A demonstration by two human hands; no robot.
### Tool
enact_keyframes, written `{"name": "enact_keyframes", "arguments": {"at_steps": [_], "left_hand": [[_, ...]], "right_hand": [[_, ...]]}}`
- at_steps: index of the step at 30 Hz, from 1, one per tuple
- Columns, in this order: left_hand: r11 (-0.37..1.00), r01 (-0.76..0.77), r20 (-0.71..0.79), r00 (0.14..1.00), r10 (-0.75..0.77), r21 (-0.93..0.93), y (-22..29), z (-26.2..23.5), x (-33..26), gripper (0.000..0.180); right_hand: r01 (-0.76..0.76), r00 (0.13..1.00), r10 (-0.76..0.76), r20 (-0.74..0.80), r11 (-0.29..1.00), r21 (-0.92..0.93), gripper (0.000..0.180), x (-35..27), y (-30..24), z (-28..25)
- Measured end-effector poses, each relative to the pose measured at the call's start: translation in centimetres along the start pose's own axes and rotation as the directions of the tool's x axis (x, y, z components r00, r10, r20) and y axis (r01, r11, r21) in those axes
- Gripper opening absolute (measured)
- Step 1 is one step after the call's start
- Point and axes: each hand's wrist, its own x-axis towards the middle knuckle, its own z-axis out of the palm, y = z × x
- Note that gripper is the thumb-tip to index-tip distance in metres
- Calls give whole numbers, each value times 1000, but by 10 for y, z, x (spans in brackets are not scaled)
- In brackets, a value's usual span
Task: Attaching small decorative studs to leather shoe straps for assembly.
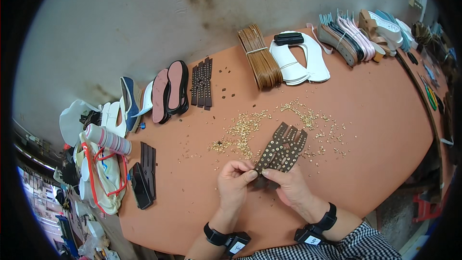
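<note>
A dark brown strap piece [285, 150], cut into several bands and dotted with brass-coloured studs, is held up over the table. My right hand [291, 187] grips its lower edge, thumb on top. At its lower left corner my left hand [236, 179] pinches the edge between thumb and finger; whether a stud is also in that pinch is hidden. Loose brass studs [241, 129] lie scattered beyond my hands, with a second spread of studs [308, 115] farther right. Another studded strap piece [201, 84] lies near the table's far edge.
Along the far edge stand pink-topped soles [177, 86], a coil of brown cord [260, 58], white cut pieces [315, 62] and a row of tied wedge heels [344, 38]. At left are dark strips [148, 168], a black case [140, 187], a striped cup [108, 139] and a bag [107, 185].
</note>
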Motion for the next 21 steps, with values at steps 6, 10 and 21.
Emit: {"name": "enact_keyframes", "arguments": {"at_steps": [6, 10, 21], "left_hand": [[999, 32, -13, 999, -32, -16, 0, -1, 2, 23], [999, 32, -1, 999, -32, -19, 0, -4, 3, 23], [961, 227, 40, 974, -224, -155, 1, -14, 8, 21]], "right_hand": [[37, 999, -37, -9, 998, -42, 24, 0, 1, 0], [24, 1000, -23, 11, 997, -70, 24, -1, -3, 3], [-112, 990, 117, 81, 992, -53, 24, 5, -4, -10]]}}
